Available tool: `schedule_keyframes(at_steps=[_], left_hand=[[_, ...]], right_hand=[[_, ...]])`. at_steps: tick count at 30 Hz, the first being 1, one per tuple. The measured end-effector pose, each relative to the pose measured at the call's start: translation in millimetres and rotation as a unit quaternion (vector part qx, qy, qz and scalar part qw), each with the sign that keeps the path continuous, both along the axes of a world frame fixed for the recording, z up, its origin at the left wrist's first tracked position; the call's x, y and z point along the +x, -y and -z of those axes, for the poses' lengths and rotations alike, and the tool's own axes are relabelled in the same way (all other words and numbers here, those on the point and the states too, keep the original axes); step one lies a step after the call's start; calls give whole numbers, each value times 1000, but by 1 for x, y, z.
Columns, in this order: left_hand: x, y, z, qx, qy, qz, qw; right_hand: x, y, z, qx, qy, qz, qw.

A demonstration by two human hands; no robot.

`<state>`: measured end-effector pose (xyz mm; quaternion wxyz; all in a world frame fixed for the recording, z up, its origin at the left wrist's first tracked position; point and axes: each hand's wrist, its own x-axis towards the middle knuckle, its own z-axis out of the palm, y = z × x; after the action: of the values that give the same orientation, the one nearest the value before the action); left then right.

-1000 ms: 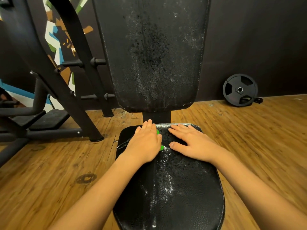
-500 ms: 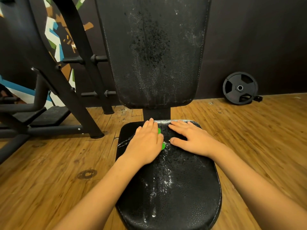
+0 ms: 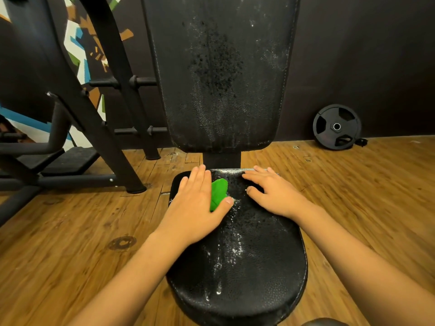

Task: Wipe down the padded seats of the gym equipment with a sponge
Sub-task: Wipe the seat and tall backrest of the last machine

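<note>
A black padded seat (image 3: 249, 267) streaked with white soapy foam fills the lower middle of the head view, below an upright black backrest (image 3: 221, 74) that is also speckled with foam. My left hand (image 3: 195, 205) lies flat with straight fingers on a green sponge (image 3: 218, 191), pressing it on the seat's far left part; only the sponge's right side shows. My right hand (image 3: 270, 191) rests flat on the seat's far right part, fingers spread, holding nothing.
A black steel machine frame (image 3: 94, 118) with pegs stands to the left on the wooden floor (image 3: 70, 243). A black weight plate (image 3: 337, 127) leans against the dark wall at the right. A painted mural shows behind the frame.
My left hand has slid left toward the seat's edge, uncovering more of the green sponge. My right hand has stayed near the seat's far right edge.
</note>
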<state>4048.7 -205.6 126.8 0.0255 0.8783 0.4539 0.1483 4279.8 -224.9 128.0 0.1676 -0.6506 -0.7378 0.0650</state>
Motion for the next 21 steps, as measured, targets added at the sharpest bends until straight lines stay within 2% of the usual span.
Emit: schedule_keyframes(at_steps=[4,11,15,18,21], left_hand=[[-25,14,9,-1,-44,-29,999],[-36,23,15,-20,-58,-85,994],[-35,25,15,-46,-50,-106,992],[-36,26,15,-41,-41,-105,993],[-35,27,14,-44,-35,-105,993]], right_hand=[[0,1,-2,12,26,8,1000],[-28,0,-16,42,26,-6,999],[-62,-4,-23,9,-8,-51,999],[-90,-13,-21,-33,-22,-44,998],[-113,-24,-15,-62,22,-35,997]])
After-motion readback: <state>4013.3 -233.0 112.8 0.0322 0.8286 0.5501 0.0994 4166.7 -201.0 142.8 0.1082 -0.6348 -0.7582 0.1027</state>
